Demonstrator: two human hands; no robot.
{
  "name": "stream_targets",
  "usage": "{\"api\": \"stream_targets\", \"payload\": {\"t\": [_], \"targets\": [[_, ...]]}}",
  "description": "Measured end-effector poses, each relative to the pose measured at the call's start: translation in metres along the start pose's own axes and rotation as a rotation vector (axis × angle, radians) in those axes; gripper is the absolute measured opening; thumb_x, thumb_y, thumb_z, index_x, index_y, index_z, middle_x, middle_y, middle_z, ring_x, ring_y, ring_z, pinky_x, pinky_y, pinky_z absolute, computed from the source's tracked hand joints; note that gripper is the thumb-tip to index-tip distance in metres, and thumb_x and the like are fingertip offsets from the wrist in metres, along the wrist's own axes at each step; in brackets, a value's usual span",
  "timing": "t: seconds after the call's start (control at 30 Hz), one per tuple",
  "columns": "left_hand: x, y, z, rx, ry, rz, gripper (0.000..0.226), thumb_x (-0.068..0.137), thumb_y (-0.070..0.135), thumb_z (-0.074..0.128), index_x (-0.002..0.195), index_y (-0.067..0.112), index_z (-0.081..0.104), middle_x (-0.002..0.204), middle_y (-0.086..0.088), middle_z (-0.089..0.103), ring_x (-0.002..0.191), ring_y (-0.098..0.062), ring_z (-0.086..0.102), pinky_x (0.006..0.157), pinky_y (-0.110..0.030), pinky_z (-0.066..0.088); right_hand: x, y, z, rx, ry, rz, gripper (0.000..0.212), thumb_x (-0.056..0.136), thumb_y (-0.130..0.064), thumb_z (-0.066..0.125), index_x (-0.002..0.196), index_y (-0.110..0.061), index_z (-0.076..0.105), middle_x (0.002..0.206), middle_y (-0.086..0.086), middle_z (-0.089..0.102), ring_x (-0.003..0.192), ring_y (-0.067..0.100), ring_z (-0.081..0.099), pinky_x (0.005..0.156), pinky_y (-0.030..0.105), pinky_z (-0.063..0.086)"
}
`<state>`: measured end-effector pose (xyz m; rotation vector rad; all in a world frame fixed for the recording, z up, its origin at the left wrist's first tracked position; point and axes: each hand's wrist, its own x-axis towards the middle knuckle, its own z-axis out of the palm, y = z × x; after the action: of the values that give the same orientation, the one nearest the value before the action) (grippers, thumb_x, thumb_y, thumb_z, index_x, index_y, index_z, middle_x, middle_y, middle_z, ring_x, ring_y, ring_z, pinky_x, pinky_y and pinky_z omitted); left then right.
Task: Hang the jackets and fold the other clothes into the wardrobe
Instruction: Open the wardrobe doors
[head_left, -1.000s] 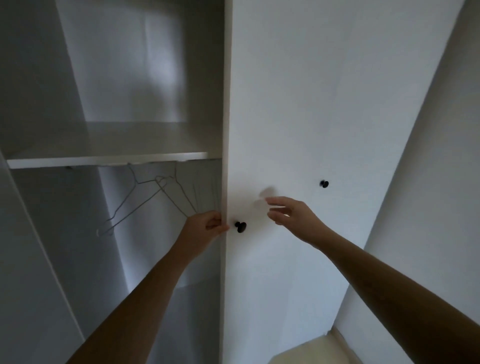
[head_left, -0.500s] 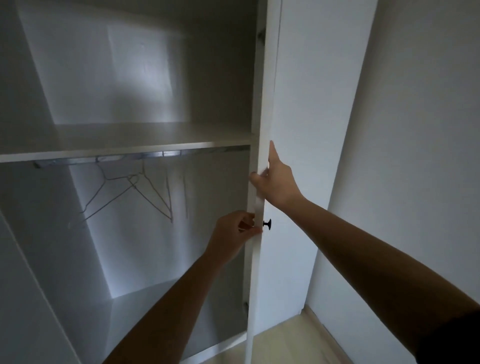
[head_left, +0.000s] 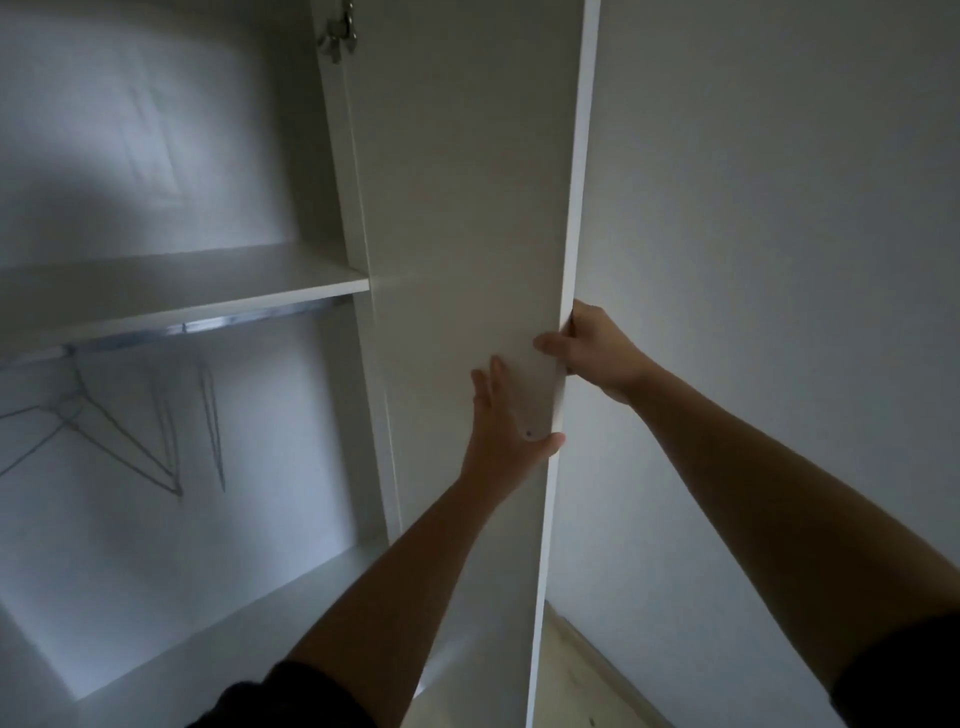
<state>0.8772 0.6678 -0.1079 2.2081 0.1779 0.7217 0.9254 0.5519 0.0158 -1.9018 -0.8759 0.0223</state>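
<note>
Centre frame: the right hand (head_left: 597, 353) grasps the open wardrobe door (head_left: 467, 208) by its edge. The left hand (head_left: 506, 426), fingers straight, presses its inner face. Wire hangers (head_left: 130, 447) hang at lower left.

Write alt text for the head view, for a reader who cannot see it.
Two bare hands hold a white wardrobe door open: the right hand grips its free edge, the left hand presses flat on its inner face. Inside, wire hangers hang from a rail under a shelf.
</note>
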Motion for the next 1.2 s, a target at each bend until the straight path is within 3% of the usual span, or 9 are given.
{"api": "stream_targets", "payload": {"t": [0.1, 0.2, 0.27, 0.33, 0.47, 0.6, 0.7, 0.87, 1.2], "targets": [[0.015, 0.006, 0.022, -0.013, 0.017, -0.040, 0.129, 0.067, 0.048, 0.079, 0.151, 0.018, -0.014, 0.158, -0.013, -0.014, 0.147, -0.029, 0.006, 0.111, -0.045, 0.033, 0.016, 0.019, -0.021, 0.030, -0.036, 0.002, 0.027, 0.090, 0.002, 0.057, 0.117, 0.005, 0.057, 0.114, 0.028, 0.063, 0.101, 0.038, 0.065, 0.087, 0.053, 0.053], [0.023, 0.006, 0.031, -0.035, 0.038, -0.028, 0.139, 0.053, 0.075, 0.068, 0.151, 0.019, -0.012, 0.159, -0.012, -0.013, 0.147, -0.031, 0.002, 0.112, -0.047, 0.029, 0.028, 0.035, -0.033, 0.049, -0.091, -0.039, 0.026, 0.091, 0.001, 0.057, 0.116, 0.006, 0.058, 0.112, 0.032, 0.062, 0.100, 0.045, 0.063, 0.086, 0.056, 0.052], [0.024, 0.003, 0.030, -0.066, 0.046, -0.031, 0.139, 0.049, 0.075, 0.066, 0.152, 0.023, -0.011, 0.159, -0.011, -0.012, 0.147, -0.029, 0.000, 0.114, -0.048, 0.026, 0.032, 0.043, -0.033, 0.063, -0.109, -0.088, 0.019, 0.091, 0.000, 0.057, 0.109, -0.003, 0.064, 0.100, 0.015, 0.071, 0.088, 0.022, 0.069, 0.073, 0.034, 0.057], [0.024, -0.001, 0.028, -0.076, 0.051, -0.038, 0.137, 0.051, 0.069, 0.071, 0.152, 0.024, -0.008, 0.159, -0.011, -0.005, 0.147, -0.029, 0.005, 0.113, -0.049, 0.029, 0.034, 0.046, -0.031, 0.094, -0.117, -0.129, 0.021, 0.090, -0.001, 0.058, 0.100, -0.017, 0.066, 0.082, -0.012, 0.071, 0.072, -0.001, 0.065, 0.061, 0.013, 0.048], [0.015, 0.001, 0.028, -0.035, 0.070, -0.058, 0.128, 0.059, 0.065, 0.072, 0.153, 0.024, -0.005, 0.161, -0.004, -0.003, 0.147, -0.022, 0.010, 0.113, -0.039, 0.028, 0.027, 0.042, -0.026, 0.121, -0.119, -0.149, 0.024, 0.090, -0.001, 0.057, 0.095, -0.023, 0.063, 0.071, -0.019, 0.066, 0.062, -0.008, 0.060, 0.056, 0.007, 0.042], [-0.002, 0.005, 0.024, 0.021, 0.072, 0.024, 0.114, 0.071, 0.053, 0.072, 0.153, 0.019, 0.001, 0.161, 0.000, 0.001, 0.147, -0.016, 0.010, 0.112, -0.028, 0.022, -0.001, 0.045, -0.023, 0.186, -0.158, -0.113, 0.024, 0.094, -0.004, 0.055, 0.114, -0.015, 0.060, 0.093, -0.009, 0.067, 0.074, -0.001, 0.063, 0.068, 0.018, 0.049], [-0.022, 0.010, 0.019, 0.008, 0.103, 0.116, 0.102, 0.076, 0.041, 0.074, 0.152, 0.013, 0.012, 0.160, -0.004, 0.012, 0.146, -0.013, 0.015, 0.112, -0.021, 0.024, -0.038, 0.062, -0.026, 0.179, -0.121, -0.072, 0.043, 0.095, -0.015, 0.058, 0.136, -0.025, 0.049, 0.116, -0.013, 0.064, 0.090, 0.004, 0.065, 0.085, 0.034, 0.055], [-0.074, 0.019, 0.031, 0.070, 0.303, 0.329, 0.065, 0.080, 0.024, 0.075, 0.135, 0.006, 0.046, 0.138, -0.012, 0.049, 0.130, -0.020, 0.045, 0.104, -0.016, 0.036, -0.131, 0.108, -0.030, 0.065, 0.097, 0.076, 0.046, 0.096, -0.025, 0.055, 0.141, -0.028, 0.043, 0.134, -0.006, 0.057, 0.110, 0.010, 0.063, 0.089, 0.031, 0.056], [-0.169, 0.072, 0.144, -0.155, -0.227, 0.447, 0.042, 0.081, 0.015, 0.073, 0.119, 0.007, 0.057, 0.120, -0.005, 0.059, 0.111, -0.019, 0.055, 0.087, -0.027, 0.050, -0.325, 0.154, -0.075, 0.166, 0.587, 0.529, 0.031, 0.095, -0.005, 0.052, 0.125, -0.013, 0.056, 0.120, 0.001, 0.063, 0.106, 0.016, 0.063, 0.085, 0.035, 0.057]]}}
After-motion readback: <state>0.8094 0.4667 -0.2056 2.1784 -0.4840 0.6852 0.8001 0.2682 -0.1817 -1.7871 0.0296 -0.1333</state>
